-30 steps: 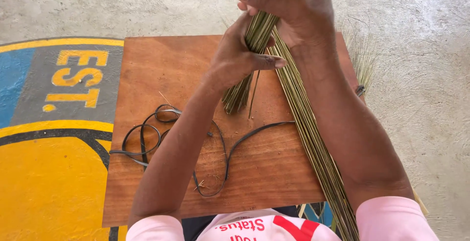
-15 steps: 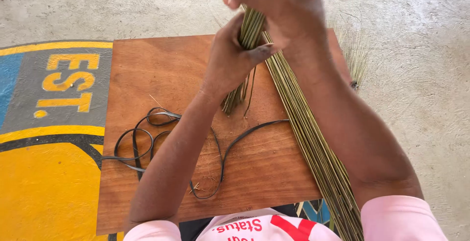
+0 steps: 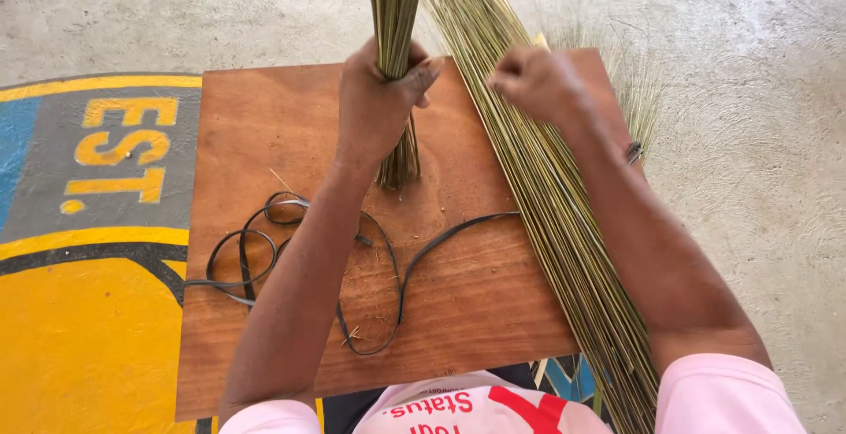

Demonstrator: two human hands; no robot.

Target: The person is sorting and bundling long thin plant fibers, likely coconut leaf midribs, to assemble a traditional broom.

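Left hand point(image 3: 379, 103) is clenched tight around a small bundle of thin green-brown sticks point(image 3: 394, 11), held upright with its bottom end touching the wooden board point(image 3: 264, 134). Right hand point(image 3: 539, 81) is closed too, pinching sticks from the big long bundle point(image 3: 564, 249) that lies slanted across the board's right side. Loose black strap point(image 3: 256, 258) sits coiled on the board near the left forearm.
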